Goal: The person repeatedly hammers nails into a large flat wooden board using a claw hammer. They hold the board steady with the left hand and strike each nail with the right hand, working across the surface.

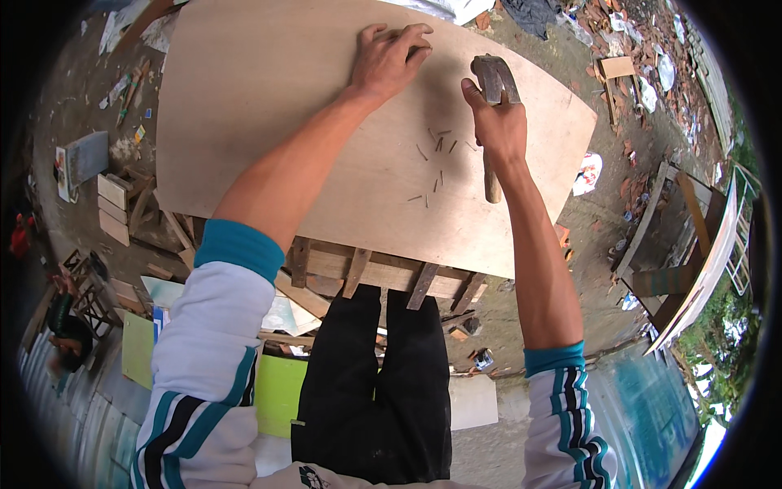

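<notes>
While, upper centre, the right hand (501, 130) wraps its fingers round one hammer (496, 78) and the left hand (386, 65) half-curls, about ten nails (440, 145) dot one board (244, 106); four slats (356, 274) jut below, litter (665, 72) upper right.

Hammer handle (492, 184) partly hidden behind the right fingers (473, 96)
</notes>
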The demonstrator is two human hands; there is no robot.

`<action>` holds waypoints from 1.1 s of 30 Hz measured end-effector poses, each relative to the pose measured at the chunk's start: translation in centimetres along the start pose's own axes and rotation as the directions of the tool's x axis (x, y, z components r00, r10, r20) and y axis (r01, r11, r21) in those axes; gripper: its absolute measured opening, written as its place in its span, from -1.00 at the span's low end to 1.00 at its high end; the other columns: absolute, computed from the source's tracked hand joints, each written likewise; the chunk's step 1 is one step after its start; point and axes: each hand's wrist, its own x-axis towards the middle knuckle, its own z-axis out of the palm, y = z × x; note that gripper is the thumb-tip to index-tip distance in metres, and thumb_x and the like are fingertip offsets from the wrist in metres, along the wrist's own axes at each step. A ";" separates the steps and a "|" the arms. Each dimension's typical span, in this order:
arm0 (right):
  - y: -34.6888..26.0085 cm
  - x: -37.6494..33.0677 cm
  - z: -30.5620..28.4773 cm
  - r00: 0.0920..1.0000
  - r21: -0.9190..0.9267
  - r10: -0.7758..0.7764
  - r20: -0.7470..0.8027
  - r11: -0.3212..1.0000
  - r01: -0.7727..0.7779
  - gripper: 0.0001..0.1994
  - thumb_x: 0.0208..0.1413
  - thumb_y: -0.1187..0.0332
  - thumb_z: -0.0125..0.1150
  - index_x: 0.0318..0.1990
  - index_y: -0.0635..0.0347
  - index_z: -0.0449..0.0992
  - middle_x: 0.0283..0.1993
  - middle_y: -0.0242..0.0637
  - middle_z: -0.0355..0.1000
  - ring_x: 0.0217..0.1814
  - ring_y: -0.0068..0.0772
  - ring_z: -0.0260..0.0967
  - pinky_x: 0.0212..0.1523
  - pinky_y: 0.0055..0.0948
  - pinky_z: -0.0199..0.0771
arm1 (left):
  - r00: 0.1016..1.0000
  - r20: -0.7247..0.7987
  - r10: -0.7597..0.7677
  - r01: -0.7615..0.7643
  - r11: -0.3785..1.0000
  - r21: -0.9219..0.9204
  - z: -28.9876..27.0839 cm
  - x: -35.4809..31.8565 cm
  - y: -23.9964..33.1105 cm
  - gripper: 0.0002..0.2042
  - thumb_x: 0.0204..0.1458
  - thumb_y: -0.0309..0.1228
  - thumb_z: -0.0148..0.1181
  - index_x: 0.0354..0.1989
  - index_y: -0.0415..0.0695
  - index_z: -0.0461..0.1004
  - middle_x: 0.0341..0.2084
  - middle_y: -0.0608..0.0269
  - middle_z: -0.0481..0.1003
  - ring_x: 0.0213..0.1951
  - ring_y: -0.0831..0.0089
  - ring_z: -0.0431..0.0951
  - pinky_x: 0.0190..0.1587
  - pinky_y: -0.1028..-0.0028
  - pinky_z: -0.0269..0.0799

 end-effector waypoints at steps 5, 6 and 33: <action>-0.1 0.7 0.4 0.999 0.012 -0.045 -0.009 0.999 0.045 -0.52 0.10 -0.08 0.38 -0.39 0.25 0.53 -0.68 -0.42 0.30 -0.71 -0.55 0.23 -0.62 -0.41 0.26 | 0.999 -0.012 0.031 -0.030 0.999 0.025 -0.2 0.1 0.3 -0.70 0.16 -0.30 0.29 0.07 0.13 0.47 -0.40 0.44 0.67 -0.12 0.47 0.64 0.25 0.19 0.14; -0.2 0.8 0.3 0.998 0.026 -0.055 0.007 0.998 0.055 -0.52 0.10 -0.08 0.38 -0.42 0.25 0.52 -0.68 -0.41 0.30 -0.71 -0.55 0.24 -0.62 -0.41 0.26 | 1.000 -0.008 0.030 -0.029 0.999 0.040 -0.3 0.1 0.3 -0.70 0.16 -0.30 0.29 0.07 0.13 0.48 -0.41 0.43 0.67 -0.12 0.47 0.64 0.25 0.19 0.14; -2.1 3.6 2.2 0.961 -0.104 -0.259 0.094 0.958 0.268 -0.57 0.06 0.11 0.22 -0.48 0.45 0.56 -0.64 -0.11 0.46 -0.67 -0.29 0.44 -0.51 -0.28 0.50 | 0.998 0.057 0.009 -0.013 0.998 0.065 -0.2 -0.3 0.8 -0.50 0.11 -0.44 0.29 0.24 0.09 0.34 -0.24 0.39 0.70 -0.18 0.38 0.69 0.31 0.10 0.16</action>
